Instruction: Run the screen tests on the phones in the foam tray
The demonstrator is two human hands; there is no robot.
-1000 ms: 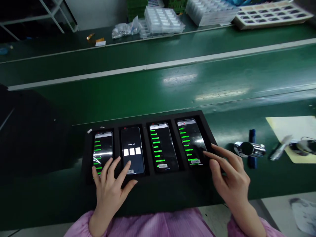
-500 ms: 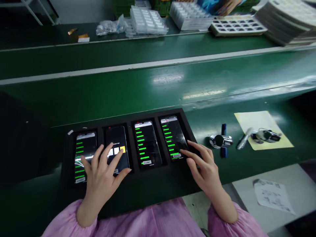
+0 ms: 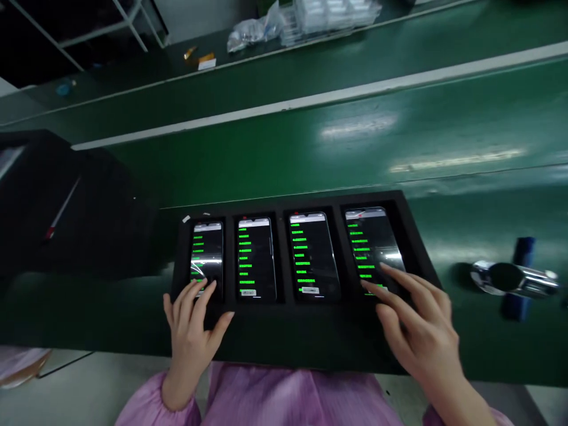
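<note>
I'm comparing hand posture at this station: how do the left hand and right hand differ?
The left hand touches the leftmost phone; the right hand touches the rightmost phone. The left hand's thumb splays out over the tray; the right hand's thumb lies alongside its fingers. Both are bare, palm down, grasping nothing.

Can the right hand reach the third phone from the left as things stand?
Probably yes: the right hand rests on the far-right phone, and the third phone lies uncovered in the neighbouring slot, nothing between them.
</note>
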